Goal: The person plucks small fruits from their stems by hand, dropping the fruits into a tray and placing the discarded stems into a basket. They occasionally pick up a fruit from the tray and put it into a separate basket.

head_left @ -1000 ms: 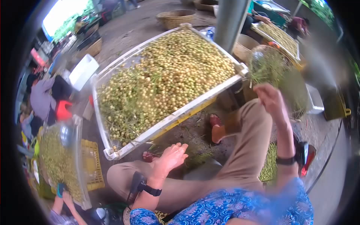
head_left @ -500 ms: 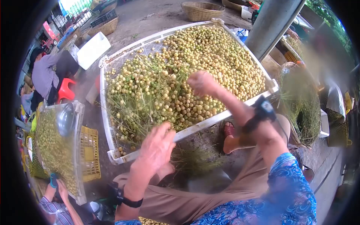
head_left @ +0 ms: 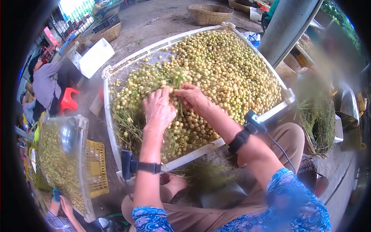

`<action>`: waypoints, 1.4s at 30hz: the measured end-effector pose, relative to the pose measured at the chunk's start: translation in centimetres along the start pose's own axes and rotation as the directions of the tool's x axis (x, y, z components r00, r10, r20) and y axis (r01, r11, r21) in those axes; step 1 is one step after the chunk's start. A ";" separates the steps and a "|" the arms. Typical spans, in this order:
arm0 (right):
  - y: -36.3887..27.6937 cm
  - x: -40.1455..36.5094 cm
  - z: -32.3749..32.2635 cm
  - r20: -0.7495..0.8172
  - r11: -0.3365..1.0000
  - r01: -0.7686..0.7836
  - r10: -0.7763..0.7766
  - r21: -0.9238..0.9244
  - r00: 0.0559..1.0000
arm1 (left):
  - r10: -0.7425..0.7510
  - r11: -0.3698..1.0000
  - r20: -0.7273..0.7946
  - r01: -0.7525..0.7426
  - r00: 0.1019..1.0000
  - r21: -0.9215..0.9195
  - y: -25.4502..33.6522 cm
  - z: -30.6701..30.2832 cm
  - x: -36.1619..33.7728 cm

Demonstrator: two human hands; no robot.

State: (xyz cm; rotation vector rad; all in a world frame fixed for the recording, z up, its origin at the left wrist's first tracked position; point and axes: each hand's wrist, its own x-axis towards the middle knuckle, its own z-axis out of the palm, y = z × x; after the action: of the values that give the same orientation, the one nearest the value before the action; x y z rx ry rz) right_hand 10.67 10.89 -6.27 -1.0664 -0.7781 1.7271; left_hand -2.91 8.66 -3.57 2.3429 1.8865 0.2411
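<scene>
A large white plastic tray [head_left: 205, 148] is heaped with small round yellow-green fruits [head_left: 228, 73]. Thin green stems [head_left: 129, 112] lie tangled among the fruits on its left side. Over the middle of the heap, my two hands meet at a leafy green sprig [head_left: 178, 77]. My right hand [head_left: 193, 97] pinches this sprig between thumb and fingertips. Close beside it, my left hand [head_left: 159, 107] is closed with its back up, a fruit showing at its fingertips; what lies under its palm is hidden. Both forearms reach over the tray's near rim.
Another fruit-filled tray [head_left: 83, 154] stands at left with a metal bowl [head_left: 69, 135], beside a yellow crate [head_left: 96, 166]; a co-worker's hand [head_left: 66, 205] touches it. A metal post [head_left: 288, 33] rises behind the tray. Stripped stems [head_left: 319, 123] pile at right. A wicker basket [head_left: 210, 15] sits behind.
My left hand has moved up and forward from the tray's near rim onto the heap. My right hand has come left and slightly down, and both now meet at a sprig.
</scene>
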 end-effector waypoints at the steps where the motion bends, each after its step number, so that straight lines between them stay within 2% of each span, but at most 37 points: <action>1: -0.1 0.0 0.9 0.060 0.999 0.035 -0.033 -0.041 0.998 | -0.044 0.999 0.021 0.044 0.999 0.007 -0.4 -0.6 -0.3; 2: -0.3 0.0 1.6 0.121 0.995 0.083 -0.076 -0.050 0.990 | -0.054 0.998 -0.040 0.053 0.998 -0.014 -1.0 -1.1 -0.8; 3: -0.4 -0.2 2.4 0.182 0.991 0.126 -0.114 -0.053 0.977 | -0.059 0.993 -0.098 0.049 0.993 -0.111 -2.2 -1.0 -1.3; 6: -1.9 -2.0 6.4 0.246 0.985 0.164 -0.147 -0.048 0.958 | -0.044 0.978 -0.333 -0.027 0.942 -0.205 -4.5 -2.8 -3.4; 7: -2.3 -2.5 7.2 0.273 0.980 0.197 -0.180 -0.034 0.945 | -0.027 0.970 -0.369 -0.066 0.929 -0.236 -5.0 -3.6 -3.9; 9: -3.2 -2.8 8.0 0.211 0.994 0.109 -0.105 -0.010 0.972 | -0.038 0.959 -0.297 -0.049 0.954 -0.280 -5.3 -4.9 -5.2; 13: -5.4 -4.8 7.8 0.191 0.994 0.102 -0.095 -0.028 0.977 | 0.007 0.964 -0.306 -0.088 0.952 -0.253 -6.5 -4.1 -6.6; 15: -5.2 -4.2 6.7 0.161 0.986 0.149 -0.135 -0.081 0.978 | -0.001 0.961 -0.294 -0.080 0.956 -0.264 -7.3 -3.4 -6.5; 17: -3.4 -2.1 4.5 0.065 0.963 -0.001 0.019 -0.270 0.998 | 0.017 0.961 -0.261 -0.088 0.965 -0.262 -7.7 -3.3 -6.8; 19: -2.2 -1.9 2.9 0.086 0.959 -0.027 0.053 -0.281 0.995 | -0.044 0.970 -0.065 0.027 0.997 -0.242 -7.3 -3.9 -7.0; 20: -2.0 -2.1 2.1 0.114 0.954 -0.065 0.102 -0.293 0.988 | -0.086 0.951 0.018 0.087 0.996 -0.298 -6.6 -5.2 -7.3; 21: -1.7 -2.1 1.4 0.108 0.952 -0.067 0.104 -0.299 0.989 | -0.037 0.948 -0.065 0.014 0.997 -0.317 -6.8 -5.2 -7.4; 23: -1.9 -2.7 1.0 0.071 0.981 -0.060 0.074 -0.182 0.995 | 0.014 0.962 -0.266 -0.086 0.964 -0.259 -5.9 -6.3 -7.4; 25: -2.7 -3.4 1.1 0.095 0.988 -0.030 0.045 -0.153 0.994 | -0.013 0.935 -0.397 -0.130 0.918 -0.330 -4.4 -6.9 -7.2; 26: -3.2 -4.0 1.5 0.106 0.993 0.005 0.008 -0.122 0.994 | -0.080 0.850 -0.342 -0.115 0.936 -0.514 -3.8 -6.4 -6.8; 27: -3.7 -4.5 1.8 0.115 0.995 0.039 -0.028 -0.093 0.993 | -0.119 0.775 -0.194 -0.031 0.974 -0.631 -3.7 -5.6 -6.1; 28: -4.0 -5.0 2.1 0.124 0.995 0.065 -0.056 -0.071 0.991 | -0.117 0.749 -0.170 -0.026 0.978 -0.662 -3.2 -4.7 -5.6; 31: -5.4 -6.7 3.4 0.150 0.991 0.100 -0.086 -0.088 0.985 | -0.050 0.689 -0.158 -0.080 0.986 -0.721 -1.6 -4.0 -4.9; 32: -6.0 -7.6 3.9 0.150 0.989 0.110 -0.094 -0.098 0.984 | -0.053 0.589 -0.203 -0.134 0.978 -0.797 -1.5 -3.0 -4.1; 33: -5.9 -7.9 3.9 0.154 0.989 0.113 -0.097 -0.098 0.983 | -0.054 0.591 -0.208 -0.137 0.977 -0.795 -1.7 -2.6 -4.0; 35: -5.8 -8.2 3.9 0.213 0.993 0.109 -0.096 -0.050 0.972 | -0.162 0.246 0.000 0.040 0.987 -0.968 -0.4 -3.9 -4.1; 36: -5.7 -8.3 3.8 0.218 0.990 0.136 -0.127 -0.030 0.968 | -0.200 0.099 0.085 0.107 0.976 -0.989 0.4 -4.6 -4.4; 37: -5.5 -8.2 3.7 0.215 0.990 0.137 -0.128 -0.028 0.968 | -0.197 0.101 0.087 0.109 0.976 -0.989 0.4 -4.4 -4.5; 39: -4.9 -8.1 3.5 0.212 0.963 0.217 -0.181 -0.158 0.960 | -0.243 0.089 0.149 0.175 0.959 -0.980 0.2 -3.8 -4.5; 40: -4.8 -8.3 3.4 0.170 0.949 0.215 -0.178 -0.231 0.969 | -0.281 0.147 0.135 0.182 0.950 -0.972 0.3 -3.9 -4.7; 41: -4.3 -8.1 3.0 0.162 0.950 0.213 -0.179 -0.228 0.970 | -0.275 0.150 0.141 0.187 0.951 -0.971 -0.3 -3.4 -4.6; 42: -3.5 -7.6 2.4 0.160 0.956 0.183 -0.148 -0.229 0.976 | -0.293 0.292 0.070 0.159 0.954 -0.943 -1.3 -2.5 -4.3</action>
State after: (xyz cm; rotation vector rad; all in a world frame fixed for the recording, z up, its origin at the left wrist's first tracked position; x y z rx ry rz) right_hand 11.30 4.97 0.10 -1.0141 -1.1607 1.6047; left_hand -5.58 4.70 -1.55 1.2066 1.3873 1.1278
